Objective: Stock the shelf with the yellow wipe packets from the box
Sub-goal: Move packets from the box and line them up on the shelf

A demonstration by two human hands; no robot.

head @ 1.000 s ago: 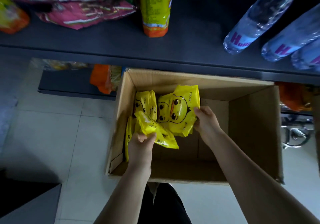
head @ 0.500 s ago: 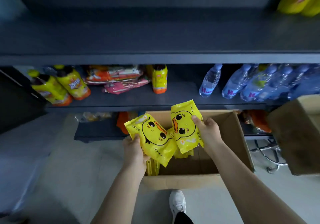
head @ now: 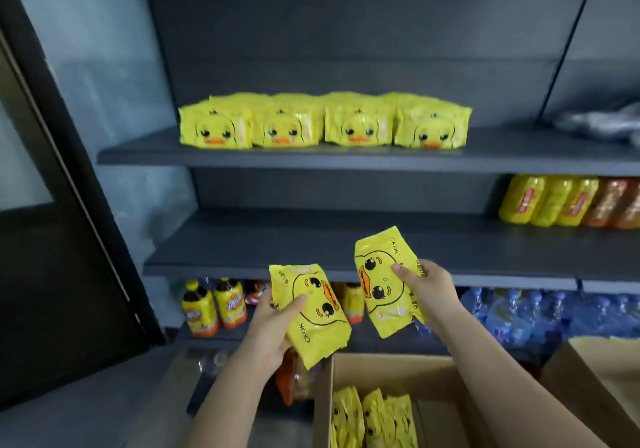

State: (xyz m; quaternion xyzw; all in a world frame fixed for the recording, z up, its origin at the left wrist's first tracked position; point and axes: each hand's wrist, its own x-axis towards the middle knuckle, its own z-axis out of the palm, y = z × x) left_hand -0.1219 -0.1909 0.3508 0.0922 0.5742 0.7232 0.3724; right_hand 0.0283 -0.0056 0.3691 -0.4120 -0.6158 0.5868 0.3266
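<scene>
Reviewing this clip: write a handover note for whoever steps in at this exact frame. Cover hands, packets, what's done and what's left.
Left hand grips one yellow wipe packet; right hand grips a second packet, both held up before the shelves.
Done: four rows of stocked packets on the upper shelf, bare shelf to their right.
Left: shelve these two, then the boxed packets in the cardboard box.

Two arms in view. Left hand (head: 273, 323) and right hand (head: 427, 290) bare. Left forearm (head: 225, 395) and right forearm (head: 502, 378) bare along all the length that shows, the right looking wider, close to the lens. Fingernails too blurred to describe.
</scene>
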